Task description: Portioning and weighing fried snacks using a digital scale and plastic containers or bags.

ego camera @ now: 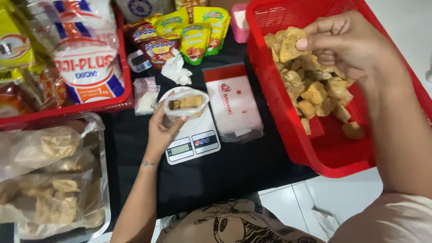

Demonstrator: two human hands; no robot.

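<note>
Filling step: her left hand [162,128] held the small bag [185,102] open over the scale [193,141]; right hand [346,42] pinched a fried chip [288,47] above the red basket [315,153], which next needed carrying across.

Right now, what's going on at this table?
A person is bagging fried snack pieces. The left hand holds a small clear bag open over a digital kitchen scale, a few pieces already inside. The right hand pinches one piece above the red basket of more pieces.
</note>
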